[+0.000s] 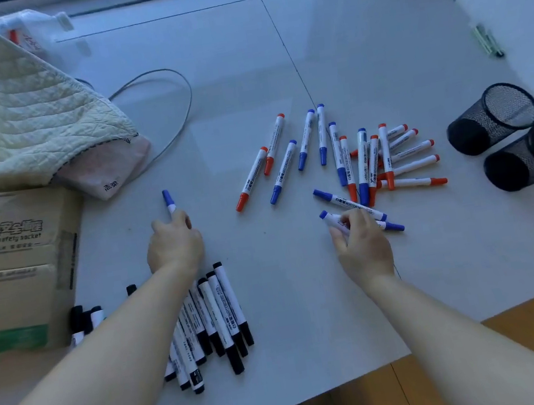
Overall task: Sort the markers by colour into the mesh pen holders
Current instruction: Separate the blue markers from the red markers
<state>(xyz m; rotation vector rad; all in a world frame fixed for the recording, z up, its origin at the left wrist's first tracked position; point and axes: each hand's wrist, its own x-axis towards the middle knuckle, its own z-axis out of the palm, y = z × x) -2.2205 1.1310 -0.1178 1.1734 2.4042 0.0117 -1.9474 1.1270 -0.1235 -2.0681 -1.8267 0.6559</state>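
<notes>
Your left hand and right hand each grasp a blue marker; the tipped mesh pen holders may roll when loaded.

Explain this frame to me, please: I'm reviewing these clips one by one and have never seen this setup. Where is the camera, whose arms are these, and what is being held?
There is no machine here. A person wears one wide-angle camera on the head, looking down at their own bare arms. The left hand grips a blue marker that sticks up from its fingers. The right hand grips another blue marker, low over the white surface. Black markers lie grouped by the left forearm. Red and blue markers lie mixed further out. Two black mesh pen holders lie on their sides at the right, apparently empty. At the left are a cardboard box, a quilted cloth and a grey cable.
</notes>
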